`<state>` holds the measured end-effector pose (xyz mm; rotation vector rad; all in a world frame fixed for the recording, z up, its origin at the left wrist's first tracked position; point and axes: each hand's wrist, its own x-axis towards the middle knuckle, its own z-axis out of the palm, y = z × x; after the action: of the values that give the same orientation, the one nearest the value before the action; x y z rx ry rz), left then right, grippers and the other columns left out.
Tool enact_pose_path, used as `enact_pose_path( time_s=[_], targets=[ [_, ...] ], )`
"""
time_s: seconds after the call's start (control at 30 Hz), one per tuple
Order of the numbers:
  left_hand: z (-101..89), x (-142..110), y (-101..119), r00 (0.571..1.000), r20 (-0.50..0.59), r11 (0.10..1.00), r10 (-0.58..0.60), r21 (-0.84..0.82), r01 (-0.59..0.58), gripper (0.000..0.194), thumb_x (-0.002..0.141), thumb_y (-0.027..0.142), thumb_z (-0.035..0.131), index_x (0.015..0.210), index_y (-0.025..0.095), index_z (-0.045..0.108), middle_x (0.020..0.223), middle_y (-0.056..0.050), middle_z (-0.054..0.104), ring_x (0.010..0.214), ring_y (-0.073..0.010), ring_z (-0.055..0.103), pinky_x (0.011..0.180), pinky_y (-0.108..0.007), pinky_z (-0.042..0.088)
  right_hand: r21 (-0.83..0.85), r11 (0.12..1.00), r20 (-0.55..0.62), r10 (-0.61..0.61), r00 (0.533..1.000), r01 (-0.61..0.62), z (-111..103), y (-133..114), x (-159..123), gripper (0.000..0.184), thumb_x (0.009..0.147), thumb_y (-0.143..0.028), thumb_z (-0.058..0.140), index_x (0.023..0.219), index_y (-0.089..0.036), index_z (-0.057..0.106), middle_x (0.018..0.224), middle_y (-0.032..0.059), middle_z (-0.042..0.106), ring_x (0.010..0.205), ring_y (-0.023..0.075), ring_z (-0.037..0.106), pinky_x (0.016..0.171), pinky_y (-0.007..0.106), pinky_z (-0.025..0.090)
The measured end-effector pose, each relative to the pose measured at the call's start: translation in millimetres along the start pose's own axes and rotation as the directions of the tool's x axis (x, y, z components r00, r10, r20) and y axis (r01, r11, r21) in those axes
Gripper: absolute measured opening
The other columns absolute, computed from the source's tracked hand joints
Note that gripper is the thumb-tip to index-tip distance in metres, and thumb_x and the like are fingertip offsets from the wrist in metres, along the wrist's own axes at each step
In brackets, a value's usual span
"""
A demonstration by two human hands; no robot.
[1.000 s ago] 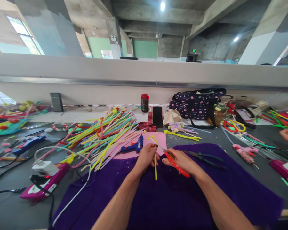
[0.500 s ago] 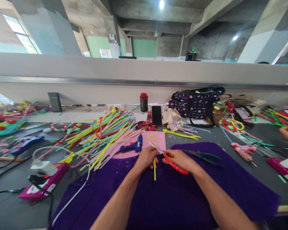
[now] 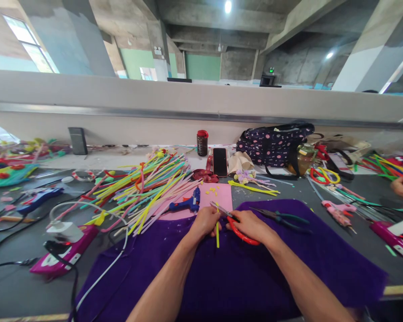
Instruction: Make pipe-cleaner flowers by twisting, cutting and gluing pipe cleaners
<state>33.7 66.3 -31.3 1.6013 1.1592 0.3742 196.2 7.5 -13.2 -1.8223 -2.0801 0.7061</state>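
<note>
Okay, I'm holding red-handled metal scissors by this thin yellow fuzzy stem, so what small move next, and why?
Probably close the red-handled scissors on the upper end of the thin yellow stem: your left hand grips it, your right hand holds the scissors at that end, and yellow snippets lie on the pink sheet beyond.

scissors [image 3: 237,232]: red-handled | strip [image 3: 217,236]: yellow | cloth [image 3: 228,281]: purple | bag [image 3: 273,145]: dark navy, pink-spotted

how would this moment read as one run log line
left hand: holds yellow strip | right hand: holds red-handled scissors | blades: near strip's upper end | pliers: on purple cloth
</note>
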Motion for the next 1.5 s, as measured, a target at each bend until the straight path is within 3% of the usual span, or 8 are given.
enact_pose_path(
  time_s=[0.23, 0.53, 1.3, 1.5],
  targets=[
    [-2.9, 4.3, -4.1, 0.995, -0.103, 0.998, 0.017, -0.063, -0.023, 0.022, 0.079, 0.034, 0.044, 0.084, 0.014, 0.052, 0.051, 0.0, 0.06, 0.031, -0.0094, 0.049, 0.031, -0.017, 0.033, 0.118, 0.993, -0.151, 0.031, 0.988, -0.013, -15.5, 8.0, -5.6, 0.035, 0.076, -0.047, 0.049, 0.096, -0.019, 0.057, 0.08, 0.0024, 0.064, 0.07, 0.0161, 0.057, 0.06, 0.023, 0.038],
    [-6.1, -0.1, 5.5, 0.985, -0.158, 0.913, 0.075, -0.385, -0.132, 0.027, 0.077, 0.041, 0.047, 0.087, 0.016, 0.047, 0.054, 0.003, 0.058, 0.035, -0.0093, 0.052, 0.03, -0.016, 0.031, 0.115, 0.993, -0.075, -0.02, 0.997, 0.028, -17.3, -2.4, -12.4, 0.045, 0.074, -0.053, 0.05, 0.102, -0.019, 0.054, 0.08, 0.0023, 0.061, 0.067, 0.0147, 0.054, 0.059, 0.023, 0.037],
    [-3.2, 1.8, 3.0, 0.99, -0.105, 0.944, 0.092, -0.307, -0.12, 0.022, 0.079, 0.034, 0.043, 0.09, 0.015, 0.048, 0.05, 0.003, 0.057, 0.033, -0.0101, 0.051, 0.029, -0.017, 0.032, 0.197, 0.979, -0.066, -0.034, 0.997, 0.047, -9.9, -9.3, -11.2, 0.036, 0.075, -0.045, 0.052, 0.099, -0.018, 0.057, 0.083, 0.0024, 0.064, 0.068, 0.0145, 0.054, 0.061, 0.022, 0.036],
    [-1.7, 1.5, -0.3, 0.999, -0.034, 0.982, 0.012, -0.186, -0.019, 0.02, 0.078, 0.034, 0.042, 0.081, 0.015, 0.049, 0.051, 0.002, 0.058, 0.034, -0.0103, 0.052, 0.031, -0.018, 0.033, 0.163, 0.986, -0.036, -0.017, 0.999, 0.023, -6.9, -3.2, -5.4, 0.033, 0.074, -0.047, 0.052, 0.088, -0.018, 0.06, 0.077, 0.0012, 0.064, 0.066, 0.0139, 0.054, 0.057, 0.021, 0.034]
  ],
)
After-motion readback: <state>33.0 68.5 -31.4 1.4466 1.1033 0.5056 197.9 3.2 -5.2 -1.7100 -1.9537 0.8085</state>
